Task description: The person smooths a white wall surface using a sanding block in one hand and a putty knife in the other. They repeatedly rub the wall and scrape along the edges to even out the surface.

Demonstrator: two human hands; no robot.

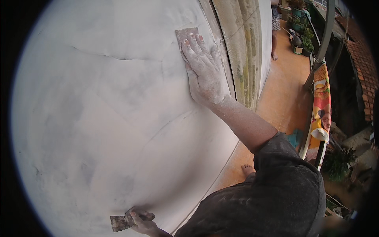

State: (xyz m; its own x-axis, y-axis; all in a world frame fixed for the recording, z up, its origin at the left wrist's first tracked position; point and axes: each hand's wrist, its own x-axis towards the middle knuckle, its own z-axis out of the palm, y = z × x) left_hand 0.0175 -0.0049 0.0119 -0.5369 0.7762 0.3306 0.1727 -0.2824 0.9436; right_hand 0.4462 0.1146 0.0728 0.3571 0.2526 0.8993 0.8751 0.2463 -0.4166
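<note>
My right hand (205,73), coated in white dust, presses flat on a large white plastered wall (118,110), with the fingers stretched upward. Beneath its fingertips lies a small brownish sheet that looks like sandpaper (186,32), its upper edge showing past the fingers. Low on the left, my left hand (142,225) grips a putty knife (119,223) by its dark handle. The stained blade points left, close to the wall's surface; whether it touches I cannot tell. Thin crack lines and grey patches mark the wall.
Right of the wall runs a weathered, ridged panel (245,55). An orange tiled walkway (288,79) has a railing with a colourful banner (321,102) on its right. Another person's legs (275,37) and potted plants (302,37) stand at the far end. Beyond are roof tiles (363,71).
</note>
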